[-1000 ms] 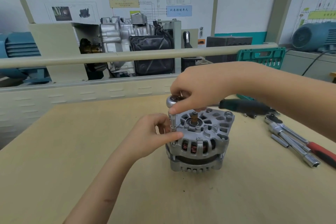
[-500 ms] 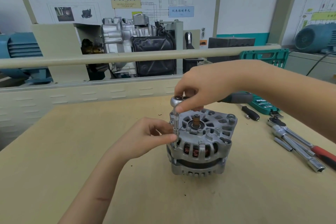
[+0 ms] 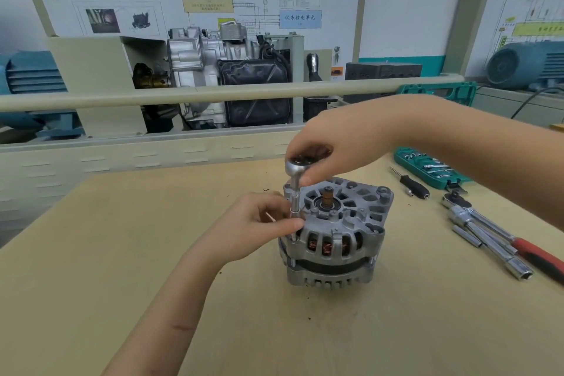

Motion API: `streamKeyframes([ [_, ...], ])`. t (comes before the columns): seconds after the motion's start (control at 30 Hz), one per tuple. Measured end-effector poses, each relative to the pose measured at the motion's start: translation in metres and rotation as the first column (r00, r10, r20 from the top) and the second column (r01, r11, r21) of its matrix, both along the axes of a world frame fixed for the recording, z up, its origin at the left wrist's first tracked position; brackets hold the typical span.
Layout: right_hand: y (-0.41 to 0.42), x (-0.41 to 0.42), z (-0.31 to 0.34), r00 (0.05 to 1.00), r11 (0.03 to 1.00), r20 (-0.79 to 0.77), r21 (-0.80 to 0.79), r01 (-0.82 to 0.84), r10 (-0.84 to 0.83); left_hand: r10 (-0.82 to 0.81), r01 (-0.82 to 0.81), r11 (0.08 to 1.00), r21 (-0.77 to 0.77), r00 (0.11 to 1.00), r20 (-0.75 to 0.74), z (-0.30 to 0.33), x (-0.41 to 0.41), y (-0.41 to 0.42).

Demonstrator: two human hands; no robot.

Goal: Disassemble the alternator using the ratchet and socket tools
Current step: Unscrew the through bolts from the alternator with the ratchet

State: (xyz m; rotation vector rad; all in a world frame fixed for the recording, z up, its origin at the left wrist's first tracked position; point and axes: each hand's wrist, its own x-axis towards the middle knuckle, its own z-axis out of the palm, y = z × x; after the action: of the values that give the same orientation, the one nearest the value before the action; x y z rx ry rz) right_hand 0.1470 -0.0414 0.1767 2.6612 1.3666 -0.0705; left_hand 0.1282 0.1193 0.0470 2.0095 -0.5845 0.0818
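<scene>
Hands: left hand (image 3: 259,223) pinching socket extension (image 3: 294,201), right hand (image 3: 338,146) gripping ratchet (image 3: 297,165) atop alternator (image 3: 335,241)

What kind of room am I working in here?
Probably an automotive training workshop: wiring-diagram wall boards, a cutaway silver engine assembly on display behind the bench, and a green socket-set case on the wooden table.

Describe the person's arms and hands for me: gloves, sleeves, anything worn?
Both are bare. The left hand and right hand wear no gloves, rings or watch, and no sleeve shows on either forearm. The left forearm carries a short reddish scratch mark.
</scene>
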Motion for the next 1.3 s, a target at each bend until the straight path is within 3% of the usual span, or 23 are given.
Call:
streamKeyframes([
  [0.23, 0.006, -0.001, -0.013, 0.968, 0.992, 0.218, 0.001, 0.126, -0.123, 0.102, -0.105, 0.994, 0.015, 0.987, 0.121, -0.004, 0.005, -0.006],
  [0.33, 0.007, 0.001, -0.010, 0.985, 0.995, 0.142, -0.015, 0.097, -0.094, 0.115, -0.117, 0.993, 0.008, 0.988, 0.107, -0.004, 0.003, -0.006],
  [0.5, -0.001, 0.002, -0.004, 1.000, 1.000, 0.029, -0.025, 0.008, -0.007, 0.005, -0.004, 1.000, -0.028, 1.000, 0.028, 0.000, 0.000, -0.004],
  [0.77, 0.003, 0.005, -0.011, 0.978, 0.994, 0.181, -0.010, 0.107, -0.104, 0.126, -0.128, 0.992, 0.001, 0.980, 0.156, -0.006, 0.003, -0.008],
  [0.9, 0.003, 0.005, -0.010, 0.993, 0.996, 0.075, -0.001, 0.093, -0.093, 0.093, -0.093, 0.996, 0.007, 0.993, 0.078, -0.002, 0.002, -0.007],
  [1.07, 0.000, 0.004, -0.007, 0.996, 1.000, 0.085, 0.010, 0.012, -0.013, 0.054, -0.054, 0.999, 0.000, 0.997, 0.057, 0.002, -0.002, -0.003],
  [1.2, 0.001, 0.006, -0.012, 0.967, 0.990, 0.224, -0.041, 0.134, -0.122, 0.119, -0.118, 0.993, -0.026, 0.990, 0.076, -0.001, -0.002, -0.008],
  [1.3, -0.002, 0.009, -0.013, 0.971, 0.985, 0.174, -0.011, 0.171, -0.167, 0.129, -0.127, 0.991, -0.036, 0.990, 0.060, -0.001, 0.000, -0.009],
])
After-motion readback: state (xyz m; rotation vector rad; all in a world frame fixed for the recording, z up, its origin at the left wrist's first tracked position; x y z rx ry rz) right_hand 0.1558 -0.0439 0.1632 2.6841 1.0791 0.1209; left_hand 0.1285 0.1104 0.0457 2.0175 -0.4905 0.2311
